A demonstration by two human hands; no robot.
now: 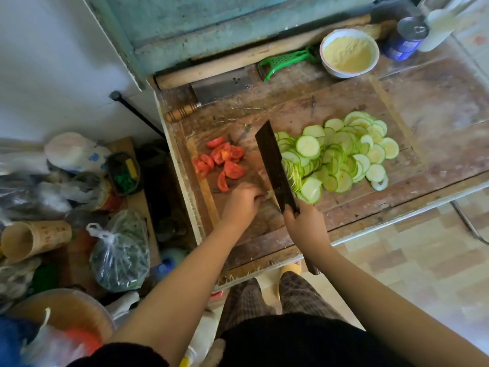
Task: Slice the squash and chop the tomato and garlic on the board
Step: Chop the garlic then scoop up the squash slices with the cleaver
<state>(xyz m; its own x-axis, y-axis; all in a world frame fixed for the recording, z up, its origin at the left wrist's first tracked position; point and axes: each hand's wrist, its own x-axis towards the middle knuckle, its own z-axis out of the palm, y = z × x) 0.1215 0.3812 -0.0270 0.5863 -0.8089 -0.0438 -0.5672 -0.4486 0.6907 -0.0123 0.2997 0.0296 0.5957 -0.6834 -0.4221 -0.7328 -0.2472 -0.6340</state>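
On the worn wooden board (296, 112) lies a heap of thin green-rimmed squash slices (341, 152) to the right and red tomato chunks (221, 161) to the left. My right hand (301, 223) grips the handle of a dark cleaver (275, 165), its blade standing edge-down between the two piles. My left hand (242, 201) has its fingers curled over a small pale piece, probably garlic (268, 194), right beside the blade's heel; most of that piece is hidden by the fingers.
A second cleaver (219, 88), a rolling pin (238, 62), a green peeler (285, 60), a bowl of yellow meal (349, 53) and a blue can (406, 38) lie along the table's back. Bags and containers (119, 252) crowd the floor at left.
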